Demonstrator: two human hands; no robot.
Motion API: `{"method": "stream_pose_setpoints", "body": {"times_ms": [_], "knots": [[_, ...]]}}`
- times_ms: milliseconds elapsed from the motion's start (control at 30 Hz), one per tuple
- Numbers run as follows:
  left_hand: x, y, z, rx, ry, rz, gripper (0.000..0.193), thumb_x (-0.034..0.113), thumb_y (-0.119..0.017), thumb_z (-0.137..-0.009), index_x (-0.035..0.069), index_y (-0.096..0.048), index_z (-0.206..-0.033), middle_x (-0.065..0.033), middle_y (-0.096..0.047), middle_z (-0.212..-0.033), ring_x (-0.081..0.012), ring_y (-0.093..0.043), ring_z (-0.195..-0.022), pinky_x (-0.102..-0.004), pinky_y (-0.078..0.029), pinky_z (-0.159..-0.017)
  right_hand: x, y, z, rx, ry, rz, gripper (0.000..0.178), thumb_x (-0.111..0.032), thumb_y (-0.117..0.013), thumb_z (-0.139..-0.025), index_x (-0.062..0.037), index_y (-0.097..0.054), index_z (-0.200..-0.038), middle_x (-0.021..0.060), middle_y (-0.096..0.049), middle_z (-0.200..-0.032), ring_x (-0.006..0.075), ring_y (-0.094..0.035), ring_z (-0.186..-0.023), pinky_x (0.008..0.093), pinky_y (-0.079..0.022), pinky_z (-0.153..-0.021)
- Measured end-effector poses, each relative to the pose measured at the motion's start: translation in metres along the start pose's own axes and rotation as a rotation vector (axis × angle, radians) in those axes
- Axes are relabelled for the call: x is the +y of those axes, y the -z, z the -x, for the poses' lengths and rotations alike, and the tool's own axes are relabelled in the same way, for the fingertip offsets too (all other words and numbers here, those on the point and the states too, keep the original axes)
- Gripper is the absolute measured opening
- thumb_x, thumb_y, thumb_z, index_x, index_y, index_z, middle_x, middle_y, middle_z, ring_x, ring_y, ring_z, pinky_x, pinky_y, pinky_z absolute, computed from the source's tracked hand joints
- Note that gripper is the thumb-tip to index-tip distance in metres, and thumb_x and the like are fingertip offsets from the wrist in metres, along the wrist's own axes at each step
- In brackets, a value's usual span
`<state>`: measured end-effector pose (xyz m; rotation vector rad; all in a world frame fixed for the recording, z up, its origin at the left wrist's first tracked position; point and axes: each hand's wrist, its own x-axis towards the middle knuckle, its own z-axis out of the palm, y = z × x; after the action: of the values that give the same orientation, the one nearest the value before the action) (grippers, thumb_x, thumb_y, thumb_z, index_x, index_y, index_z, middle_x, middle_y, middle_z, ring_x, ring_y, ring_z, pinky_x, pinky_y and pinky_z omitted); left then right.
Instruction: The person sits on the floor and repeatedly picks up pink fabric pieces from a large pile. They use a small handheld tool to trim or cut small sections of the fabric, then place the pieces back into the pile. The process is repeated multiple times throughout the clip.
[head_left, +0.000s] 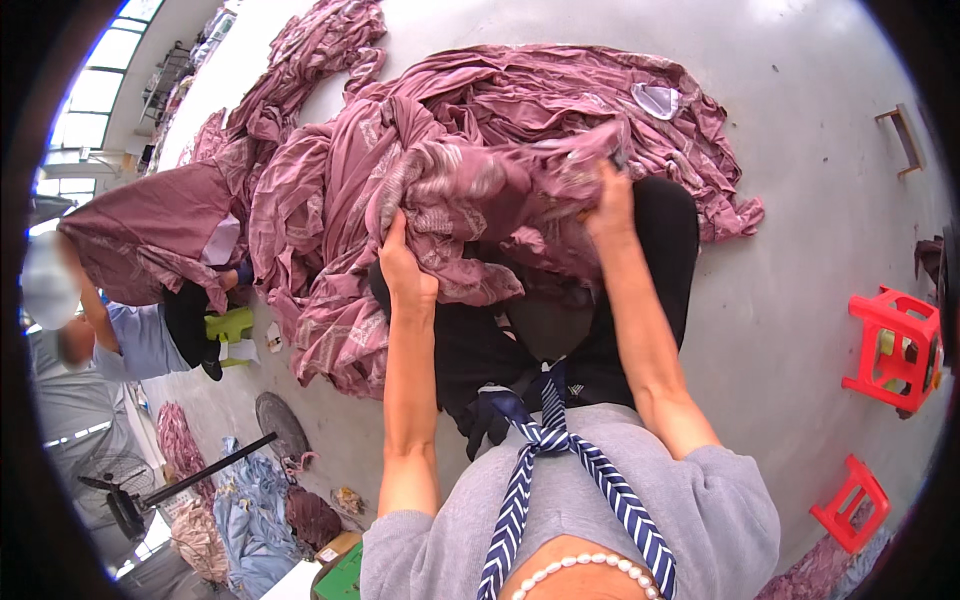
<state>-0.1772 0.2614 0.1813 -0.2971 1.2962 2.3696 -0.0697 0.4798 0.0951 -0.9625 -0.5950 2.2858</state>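
A large heap of dusty-pink patterned fabric [335,200] spreads over the floor in front of me and across my lap. My left hand [405,268] is closed on a bunched edge of it, thumb up against the cloth. To the right, above my knee, my right hand [611,205] grips another part of the same fabric, its fingertips partly hidden by folds. The stretch of cloth between my hands is lifted and slightly blurred. A small white patch [656,100] shows on the far right of the heap.
At left, a co-worker [140,335] sits by a green stool [230,325], holding up part of the pink fabric. A standing fan [125,505] with a round base is at lower left, near blue cloth [250,515]. Red plastic stools [895,350] stand at right.
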Motion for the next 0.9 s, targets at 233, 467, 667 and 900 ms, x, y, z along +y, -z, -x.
{"method": "stream_pose_setpoints", "body": {"times_ms": [233,467,667,900], "knots": [[0.094,-0.055,0.113,0.008,-0.209,-0.084,0.046,0.03,-0.052,-0.096,0.0,-0.049,-0.13,-0.0141,-0.054,-0.13,-0.032,-0.053,-0.118,-0.0506,-0.044,-0.099,-0.154,-0.052,0.138,-0.246,0.327,-0.14,0.023,-0.012,-0.057,-0.089,0.0011,-0.062,-0.107,0.0086,-0.066,-0.098,0.0188,-0.065,-0.087,0.0323,-0.053,-0.076],[0.072,0.166,0.084,0.094,-0.111,-0.22,0.027,0.007,-0.052,-0.089,-0.001,-0.059,-0.114,-0.0097,-0.064,-0.11,-0.022,-0.061,-0.104,-0.0356,-0.048,-0.093,-0.111,0.039,0.093,0.072,0.066,0.445,0.017,-0.011,-0.062,-0.082,-0.0043,-0.058,-0.097,0.0043,-0.063,-0.082,0.014,-0.061,-0.064,0.0295,-0.048,-0.05],[0.02,0.27,0.063,0.252,0.122,-0.607,0.017,-0.003,-0.056,-0.083,0.003,-0.063,-0.097,-0.0025,-0.065,-0.09,-0.0115,-0.062,-0.08,-0.023,-0.049,-0.073,-0.055,0.102,0.033,-0.233,-0.025,0.798,0.025,-0.016,-0.07,-0.079,-0.0043,-0.061,-0.1,-0.0027,-0.059,-0.08,0.0049,-0.053,-0.066,0.0208,-0.041,-0.057],[0.027,0.142,0.079,0.317,-0.628,-1.339,0.046,-0.004,-0.06,-0.073,0.002,-0.058,-0.119,-0.0095,-0.064,-0.11,-0.0225,-0.061,-0.102,-0.0319,-0.046,-0.089,-0.092,0.082,0.057,-0.35,-0.127,0.895,0.052,-0.021,-0.074,-0.079,-0.0013,-0.054,-0.123,-0.0017,-0.061,-0.089,0.0021,-0.047,-0.063,0.0178,-0.036,-0.051]]}}
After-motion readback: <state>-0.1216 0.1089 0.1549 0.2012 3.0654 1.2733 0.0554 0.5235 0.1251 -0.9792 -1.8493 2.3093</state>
